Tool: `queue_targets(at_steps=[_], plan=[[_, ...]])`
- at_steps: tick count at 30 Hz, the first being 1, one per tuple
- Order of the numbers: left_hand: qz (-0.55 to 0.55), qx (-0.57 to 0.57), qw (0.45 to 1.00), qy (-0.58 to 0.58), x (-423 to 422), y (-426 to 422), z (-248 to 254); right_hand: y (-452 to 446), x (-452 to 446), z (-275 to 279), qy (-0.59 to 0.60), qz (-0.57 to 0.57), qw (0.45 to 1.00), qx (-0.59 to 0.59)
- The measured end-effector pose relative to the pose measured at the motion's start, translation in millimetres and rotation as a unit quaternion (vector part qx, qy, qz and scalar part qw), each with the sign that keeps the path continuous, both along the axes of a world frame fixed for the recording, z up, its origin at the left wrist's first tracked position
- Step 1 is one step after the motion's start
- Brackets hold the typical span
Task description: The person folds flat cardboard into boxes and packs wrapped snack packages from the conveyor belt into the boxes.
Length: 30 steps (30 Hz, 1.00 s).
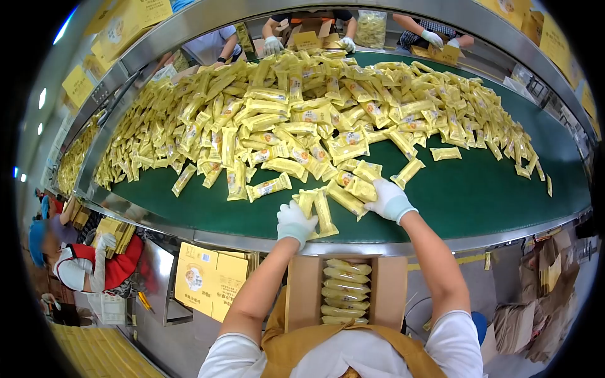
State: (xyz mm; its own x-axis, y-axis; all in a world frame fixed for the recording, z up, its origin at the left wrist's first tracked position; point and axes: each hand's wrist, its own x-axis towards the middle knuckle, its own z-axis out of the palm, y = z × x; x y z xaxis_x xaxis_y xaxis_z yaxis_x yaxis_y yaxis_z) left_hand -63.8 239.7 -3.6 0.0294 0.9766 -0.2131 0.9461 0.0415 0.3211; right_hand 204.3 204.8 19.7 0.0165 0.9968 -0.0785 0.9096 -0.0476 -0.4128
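Both my hands wear white gloves and work at the near edge of the green belt (pixel 441 214). My left hand (pixel 295 222) curls against wrapped snack packets (pixel 324 213), its fingers partly hidden behind them. To its right, my right hand (pixel 387 200) closes its fingers over the end of another yellow wrapped packet (pixel 361 189). A large heap of such packets (pixel 302 116) spreads across the belt beyond my hands. Below them, against my body, an open cardboard carton (pixel 303 293) holds a row of several packets (pixel 345 294) stacked side by side.
A metal rail (pixel 252 242) borders the belt in front of me. Printed yellow cartons (pixel 208 280) lie flat at my left. Co-workers' gloved hands (pixel 273 45) are across the belt. A person in a red vest (pixel 129 258) holds cartons at left. Brown cardboard (pixel 535 302) is stacked at right.
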Motion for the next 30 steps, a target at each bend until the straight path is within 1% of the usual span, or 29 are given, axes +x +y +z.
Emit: queue_targets(at_steps=[2, 3, 5, 6, 7, 8, 9, 10, 11, 12, 13, 14, 15, 16, 17, 19, 20, 21, 24, 25, 27, 28, 30], plan=[[-0.003, 0.002, 1.0, -0.011, 2, 4, 1, -2, -9, 20, 0.029, -0.035, 0.996, 0.077], [-0.013, -0.003, 1.0, -0.019, -2, 9, -4, 4, -11, 19, 0.047, -0.029, 0.994, 0.093], [-0.024, -0.024, 0.998, -0.049, -11, 16, -4, 17, -25, 15, 0.011, -0.016, 0.999, 0.041], [-0.025, 0.008, 0.998, -0.065, -14, 19, -3, 25, -35, 15, -0.007, -0.01, 1.0, 0.019], [-0.025, 0.041, 0.995, -0.082, -18, 21, -3, 29, -47, 17, -0.004, -0.016, 0.999, -0.028], [-0.025, 0.073, 0.992, -0.098, -20, 23, -3, 33, -53, 5, -0.02, -0.017, 1.0, -0.011], [-0.081, 0.065, 0.986, -0.129, -18, 20, 16, 38, -59, -16, -0.036, -0.018, 0.999, 0.004], [-0.118, 0.098, 0.977, -0.146, -16, 19, 22, 39, -67, -16, -0.053, -0.018, 0.998, 0.018], [-0.155, 0.131, 0.965, -0.163, -13, 18, 24, 42, -67, -14, -0.065, -0.012, 0.997, -0.033], [-0.189, 0.164, 0.951, -0.182, -11, 16, 28, 40, -67, -13, -0.062, -0.01, 0.998, -0.026], [-0.239, 0.156, 0.943, -0.171, -9, 18, 38, 38, -65, -14, -0.059, -0.008, 0.998, -0.018], [-0.32, 0.114, 0.933, -0.117, -4, 26, 46, 37, -62, -14, -0.056, -0.008, 0.998, -0.01], [-0.398, 0.07, 0.913, -0.06, 0, 35, 54, 35, -58, -10, -0.066, -0.001, 0.998, -0.015], [-0.472, 0.023, 0.881, -0.003, 3, 40, 58, 30, -52, -4, -0.076, 0.005, 0.997, -0.021], [-0.527, 0.052, 0.848, 0.01, 3, 44, 44, 26, -47, -2, -0.085, 0.011, 0.996, -0.029], [-0.607, 0.162, 0.778, -0.015, 3, 56, 3, 25, -33, -12, -0.111, 0.01, 0.993, -0.04], [-0.64, 0.219, 0.736, -0.028, 5, 61, -9, 24, -25, -15, -0.127, 0.01, 0.991, -0.044], [-0.683, 0.248, 0.686, -0.038, 6, 70, -7, 17, -20, -8, -0.146, 0.023, 0.989, -0.03], [-0.663, 0.147, 0.717, 0.155, 9, 74, 22, 4, -2, -21, -0.189, 0.014, 0.981, 0.036], [-0.602, 0.114, 0.771, 0.176, 8, 71, 30, -2, 4, -29, -0.221, 0.014, 0.973, 0.059], [-0.549, 0.19, 0.799, 0.155, -13, 70, -1, -23, 10, -52, -0.254, 0.034, 0.952, 0.165], [-0.523, 0.227, 0.809, 0.144, -21, 63, -4, -32, 2, -43, -0.268, 0.042, 0.938, 0.217], [-0.525, 0.255, 0.801, 0.138, -32, 44, -6, -62, -14, -20, -0.176, 0.054, 0.96, 0.211]])
